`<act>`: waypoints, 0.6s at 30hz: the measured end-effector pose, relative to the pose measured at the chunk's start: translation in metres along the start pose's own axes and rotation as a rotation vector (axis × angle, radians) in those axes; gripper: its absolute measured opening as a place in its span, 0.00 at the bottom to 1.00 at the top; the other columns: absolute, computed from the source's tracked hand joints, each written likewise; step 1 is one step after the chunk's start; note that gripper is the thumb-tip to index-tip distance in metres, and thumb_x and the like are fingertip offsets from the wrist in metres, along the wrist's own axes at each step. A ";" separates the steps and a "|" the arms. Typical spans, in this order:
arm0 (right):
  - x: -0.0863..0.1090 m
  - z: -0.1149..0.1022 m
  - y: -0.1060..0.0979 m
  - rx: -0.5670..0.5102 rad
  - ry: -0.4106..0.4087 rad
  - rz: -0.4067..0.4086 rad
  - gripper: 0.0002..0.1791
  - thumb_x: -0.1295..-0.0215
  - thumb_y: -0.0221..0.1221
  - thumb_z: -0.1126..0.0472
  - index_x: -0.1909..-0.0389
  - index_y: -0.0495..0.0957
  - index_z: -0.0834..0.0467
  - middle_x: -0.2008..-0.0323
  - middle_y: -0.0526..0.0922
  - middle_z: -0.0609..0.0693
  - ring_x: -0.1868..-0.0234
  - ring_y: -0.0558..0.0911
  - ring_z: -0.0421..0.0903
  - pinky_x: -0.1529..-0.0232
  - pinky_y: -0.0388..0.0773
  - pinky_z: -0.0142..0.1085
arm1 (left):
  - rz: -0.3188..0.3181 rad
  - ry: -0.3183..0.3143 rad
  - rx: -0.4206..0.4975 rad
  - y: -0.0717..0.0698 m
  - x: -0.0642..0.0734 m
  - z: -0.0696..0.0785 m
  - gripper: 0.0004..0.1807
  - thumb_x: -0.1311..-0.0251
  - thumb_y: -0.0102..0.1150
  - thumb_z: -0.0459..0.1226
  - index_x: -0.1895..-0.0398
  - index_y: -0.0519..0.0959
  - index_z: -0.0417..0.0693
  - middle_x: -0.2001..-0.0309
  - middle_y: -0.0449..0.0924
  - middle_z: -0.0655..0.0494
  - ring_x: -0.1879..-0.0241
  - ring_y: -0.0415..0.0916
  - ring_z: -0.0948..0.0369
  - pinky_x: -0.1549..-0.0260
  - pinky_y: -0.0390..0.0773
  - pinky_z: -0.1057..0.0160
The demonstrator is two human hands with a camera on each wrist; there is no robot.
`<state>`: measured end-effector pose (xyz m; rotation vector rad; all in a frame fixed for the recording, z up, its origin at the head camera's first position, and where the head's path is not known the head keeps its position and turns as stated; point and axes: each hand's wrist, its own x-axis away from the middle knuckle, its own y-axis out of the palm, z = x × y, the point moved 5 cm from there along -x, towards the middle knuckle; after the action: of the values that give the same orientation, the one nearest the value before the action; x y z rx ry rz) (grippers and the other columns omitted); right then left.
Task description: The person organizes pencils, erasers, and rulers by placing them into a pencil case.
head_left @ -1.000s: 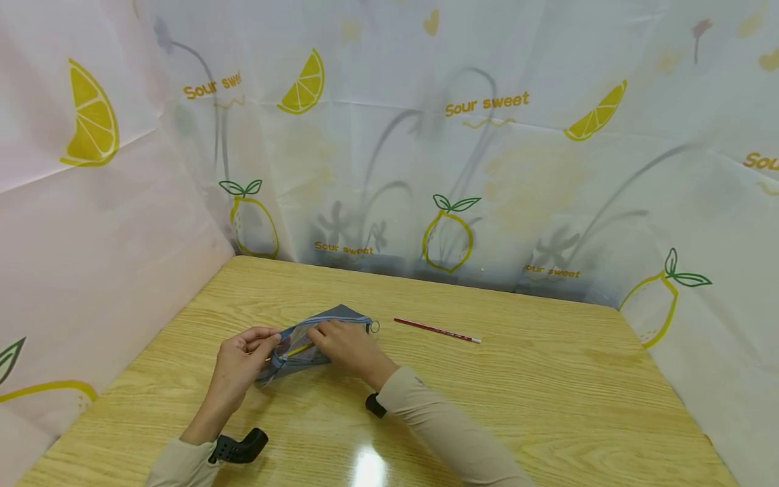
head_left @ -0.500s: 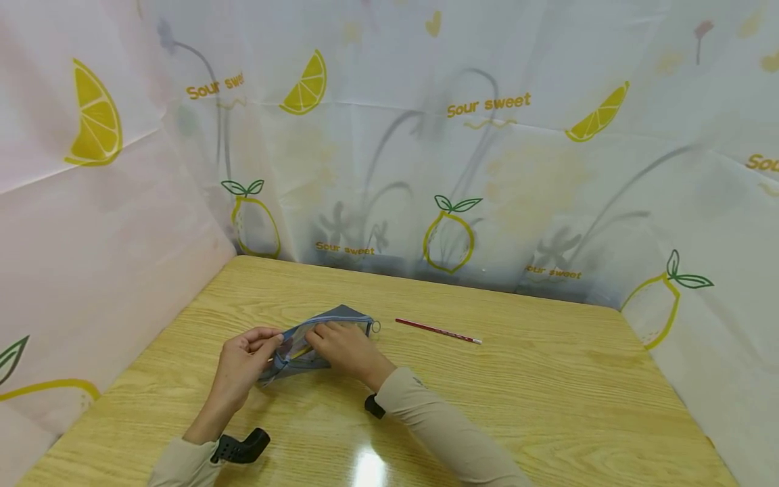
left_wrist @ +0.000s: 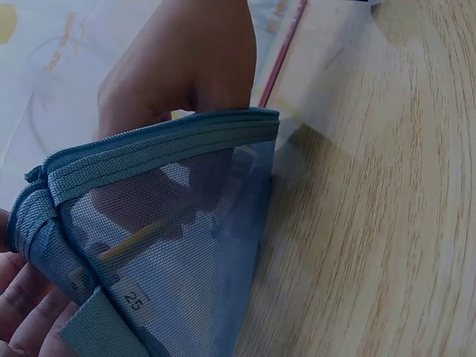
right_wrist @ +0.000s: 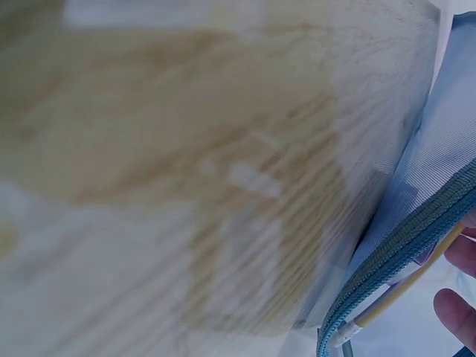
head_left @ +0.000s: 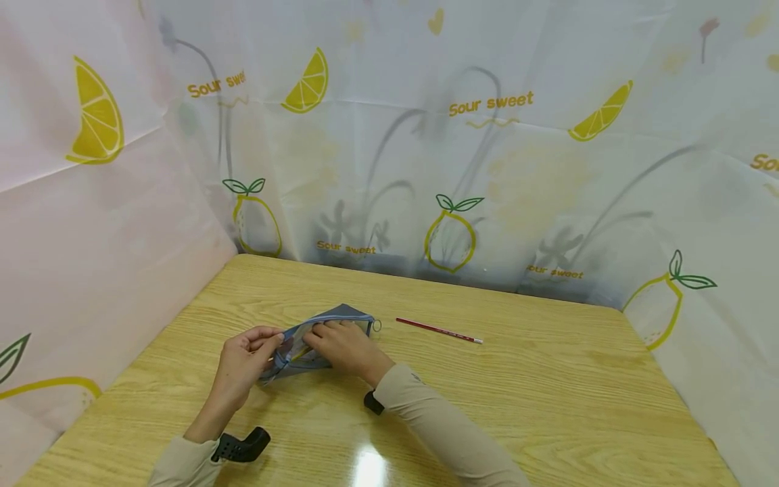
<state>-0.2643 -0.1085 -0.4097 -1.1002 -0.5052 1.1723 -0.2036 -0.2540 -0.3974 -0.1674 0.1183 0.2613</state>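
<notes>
My left hand (head_left: 240,368) pinches the left end of a blue mesh pencil case (left_wrist: 201,275), by the end of its zipper. The case lies tilted on the table with its zipper undone. My right hand (head_left: 347,348) reaches in through the opening, fingers curled at a yellow pencil (left_wrist: 137,245) seen through the mesh; it appears to grip the pencil. In the right wrist view the pencil's pale eraser end (right_wrist: 346,332) lies by the zipper edge, and the grip is partly cut off by the frame. A dark red pencil (head_left: 438,330) lies right of the case.
A wooden table (head_left: 548,392) carries everything. Fabric walls (head_left: 377,149) printed with lemons stand at its back and sides. A metal ring (head_left: 376,325) hangs at the case's right end. Black wrist camera mounts (head_left: 243,446) sit at both sleeves.
My right hand's fingers have shifted slightly left inside the pencil case, and less of the yellow pencil shows. My left hand keeps its place on the case. The red pencil has not moved.
</notes>
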 end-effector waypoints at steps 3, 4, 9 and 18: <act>0.000 0.000 0.000 -0.005 0.000 -0.004 0.14 0.27 0.54 0.56 0.42 0.74 0.46 0.47 0.78 0.43 0.50 0.78 0.40 0.56 0.76 0.29 | 0.001 -0.001 0.003 0.000 0.000 0.000 0.15 0.32 0.57 0.34 0.54 0.77 0.26 0.65 0.84 0.47 0.70 0.80 0.64 0.73 0.81 0.65; 0.000 0.000 -0.001 -0.003 0.002 -0.004 0.14 0.27 0.54 0.56 0.42 0.74 0.46 0.47 0.78 0.43 0.50 0.78 0.39 0.56 0.76 0.29 | 0.000 0.000 0.001 0.000 0.000 0.000 0.15 0.32 0.57 0.34 0.53 0.78 0.26 0.65 0.84 0.47 0.70 0.80 0.64 0.72 0.81 0.65; 0.002 0.000 -0.003 0.011 0.010 0.021 0.13 0.27 0.54 0.56 0.44 0.75 0.46 0.48 0.78 0.43 0.50 0.78 0.39 0.56 0.76 0.29 | 0.003 -0.002 -0.017 -0.001 0.000 -0.002 0.14 0.32 0.56 0.34 0.53 0.78 0.27 0.65 0.84 0.47 0.70 0.80 0.64 0.72 0.81 0.65; 0.005 0.002 -0.006 0.023 0.027 0.052 0.13 0.27 0.55 0.57 0.44 0.75 0.47 0.49 0.78 0.43 0.50 0.78 0.39 0.55 0.75 0.28 | -0.001 -0.010 -0.043 -0.001 0.001 -0.001 0.16 0.31 0.57 0.36 0.52 0.77 0.28 0.61 0.84 0.44 0.66 0.81 0.63 0.70 0.81 0.65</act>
<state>-0.2606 -0.1029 -0.4046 -1.1140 -0.4437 1.2047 -0.2030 -0.2550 -0.3987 -0.2092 0.1027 0.2634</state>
